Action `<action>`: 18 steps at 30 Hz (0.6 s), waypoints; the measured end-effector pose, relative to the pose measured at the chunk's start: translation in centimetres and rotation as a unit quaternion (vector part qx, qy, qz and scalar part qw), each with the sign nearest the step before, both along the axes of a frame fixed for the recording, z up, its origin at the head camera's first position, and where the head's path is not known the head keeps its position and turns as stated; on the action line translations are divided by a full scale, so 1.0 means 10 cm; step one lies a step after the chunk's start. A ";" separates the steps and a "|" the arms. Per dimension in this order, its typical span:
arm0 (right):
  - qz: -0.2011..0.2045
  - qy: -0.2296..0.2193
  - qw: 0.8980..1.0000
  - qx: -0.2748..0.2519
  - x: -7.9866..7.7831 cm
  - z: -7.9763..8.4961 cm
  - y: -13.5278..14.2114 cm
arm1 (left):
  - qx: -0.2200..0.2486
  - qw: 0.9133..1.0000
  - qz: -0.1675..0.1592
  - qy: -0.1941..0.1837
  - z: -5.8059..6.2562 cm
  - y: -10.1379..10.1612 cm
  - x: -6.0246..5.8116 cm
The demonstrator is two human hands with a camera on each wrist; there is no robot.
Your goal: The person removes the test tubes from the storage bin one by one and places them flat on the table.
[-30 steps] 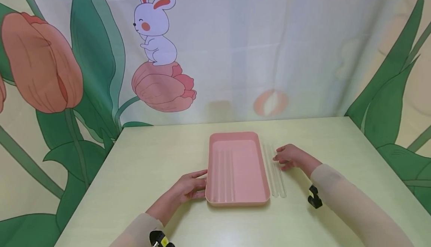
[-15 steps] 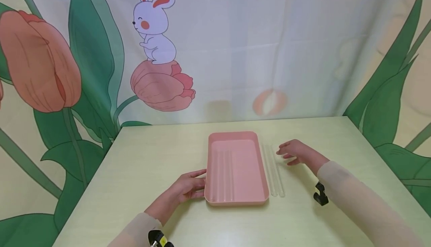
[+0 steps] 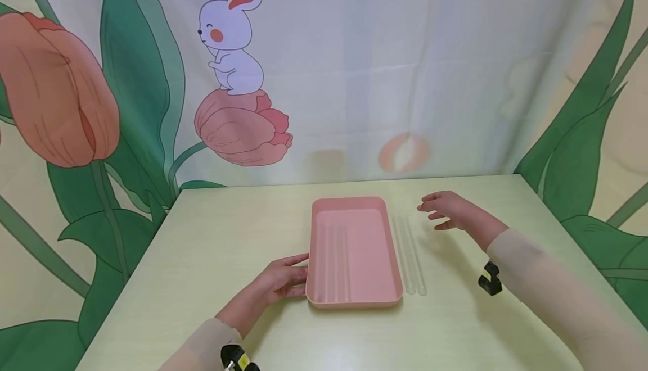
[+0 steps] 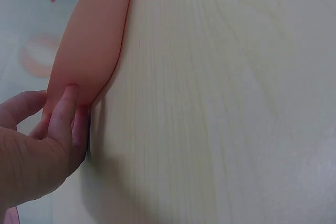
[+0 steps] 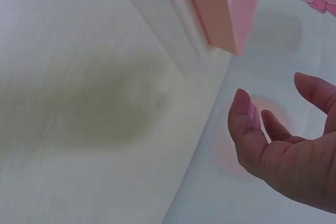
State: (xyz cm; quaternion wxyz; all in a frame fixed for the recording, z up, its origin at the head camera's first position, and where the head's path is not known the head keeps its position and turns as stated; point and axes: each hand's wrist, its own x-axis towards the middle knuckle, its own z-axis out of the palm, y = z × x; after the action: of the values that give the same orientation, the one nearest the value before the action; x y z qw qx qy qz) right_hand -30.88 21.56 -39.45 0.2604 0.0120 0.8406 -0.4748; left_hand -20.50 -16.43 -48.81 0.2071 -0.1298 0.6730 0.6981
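Observation:
A pink rectangular tray (image 3: 374, 258) stands on the table, with several long clear tubes (image 3: 334, 264) lying side by side along its left half. Just outside its right edge lie two more clear tubes (image 3: 416, 270) with rounded near ends. My left hand (image 3: 280, 281) rests against the tray's left outer side; in the left wrist view its fingertips (image 4: 69, 90) touch the pink wall. Above the table, beyond the far right of the loose tubes, hovers my right hand (image 3: 450, 209). Its fingers are loosely bent and hold nothing, as the right wrist view also shows.
The pale wooden table (image 3: 243, 219) carries the tray near its middle. Behind its far edge hangs a curtain (image 3: 329, 78) printed with a rabbit and tulips. A black device (image 3: 490, 279) is strapped at the right wrist, a similar one (image 3: 238, 358) at the left.
My right hand has let go of the tubes right of the tray and risen up and away to the right. My left hand stays at the tray's side; the tubes lie still.

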 end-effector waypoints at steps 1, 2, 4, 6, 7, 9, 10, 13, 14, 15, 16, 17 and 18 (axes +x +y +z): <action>0.001 0.003 1.000 0.000 0.00 0.03 -0.01 | 0.001 1.000 -0.001 0.001 0.00 0.00 0.00; 0.003 0.006 1.000 0.000 0.00 0.06 -0.02 | 0.002 1.000 -0.001 0.001 -0.01 -0.01 0.00; 0.005 0.009 1.000 -0.001 0.02 0.12 -0.06 | 0.002 1.000 -0.001 0.000 -0.01 -0.01 -0.01; 0.008 0.014 1.000 0.001 0.04 0.17 -0.10 | 0.002 1.000 0.000 -0.004 -0.01 -0.01 -0.01; 0.010 0.016 1.000 0.001 0.05 0.19 -0.12 | 0.001 1.000 0.000 -0.005 -0.01 -0.01 -0.01; 0.013 0.019 1.000 -0.002 0.07 0.24 -0.16 | 0.001 1.000 0.001 -0.006 -0.01 -0.01 -0.01; 0.015 0.021 1.000 -0.004 0.08 0.26 -0.18 | 0.001 1.000 0.001 -0.007 -0.01 -0.01 -0.01; 0.025 0.025 0.999 -0.012 0.13 0.33 -0.26 | 0.005 1.000 -0.001 -0.005 -0.01 -0.01 -0.01; 0.029 0.027 0.999 -0.015 0.14 0.34 -0.28 | 0.006 1.000 -0.002 -0.004 -0.01 -0.01 -0.01; 0.032 0.028 0.999 -0.019 0.15 0.36 -0.31 | 0.007 1.000 -0.003 -0.004 -0.01 -0.01 -0.01; 0.036 0.028 0.999 -0.025 0.16 0.36 -0.34 | 0.007 1.000 -0.003 -0.004 -0.01 -0.01 0.00; 0.040 0.029 0.998 -0.028 0.16 0.36 -0.37 | 0.007 1.000 -0.004 -0.003 0.00 -0.01 0.00; 0.044 0.029 0.998 -0.030 0.16 0.36 -0.40 | 0.006 1.000 -0.005 -0.003 0.00 -0.01 0.00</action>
State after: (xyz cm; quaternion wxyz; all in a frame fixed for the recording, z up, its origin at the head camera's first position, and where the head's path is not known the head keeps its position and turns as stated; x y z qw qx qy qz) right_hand -29.29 17.56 -35.85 0.2566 -0.0470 0.8328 -0.4883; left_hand -20.54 -16.52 -48.82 0.2133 -0.1268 0.6691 0.7005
